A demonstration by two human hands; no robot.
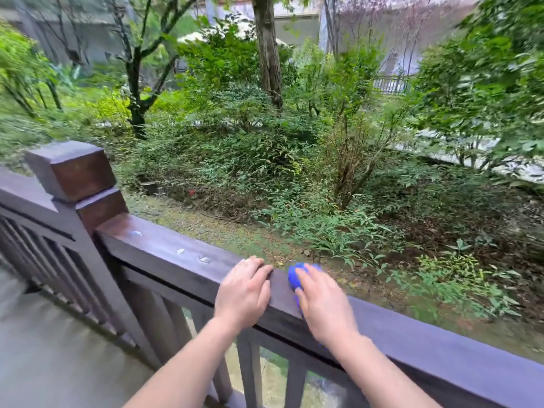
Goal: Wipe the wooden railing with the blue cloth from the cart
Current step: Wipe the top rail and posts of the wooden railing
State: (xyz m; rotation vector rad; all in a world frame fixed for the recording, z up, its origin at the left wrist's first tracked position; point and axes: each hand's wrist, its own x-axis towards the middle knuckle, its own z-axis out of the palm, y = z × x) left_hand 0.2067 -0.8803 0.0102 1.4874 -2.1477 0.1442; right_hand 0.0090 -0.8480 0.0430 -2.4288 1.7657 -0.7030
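Note:
A dark brown wooden railing (164, 248) runs from the left post down to the lower right. My right hand (323, 304) presses the blue cloth (294, 276) flat onto the top rail; only the cloth's far end shows past my fingers. My left hand (244, 293) rests beside it on the same rail, fingers curled over the far edge, holding nothing else. Pale wet spots (203, 259) lie on the rail to the left of my hands.
A square wooden post (73, 172) stands at the left where two railing sections meet. Vertical balusters (250, 375) run below the rail. A grey floor (44, 348) lies at lower left. Bushes and trees (265, 142) fill the ground beyond the railing.

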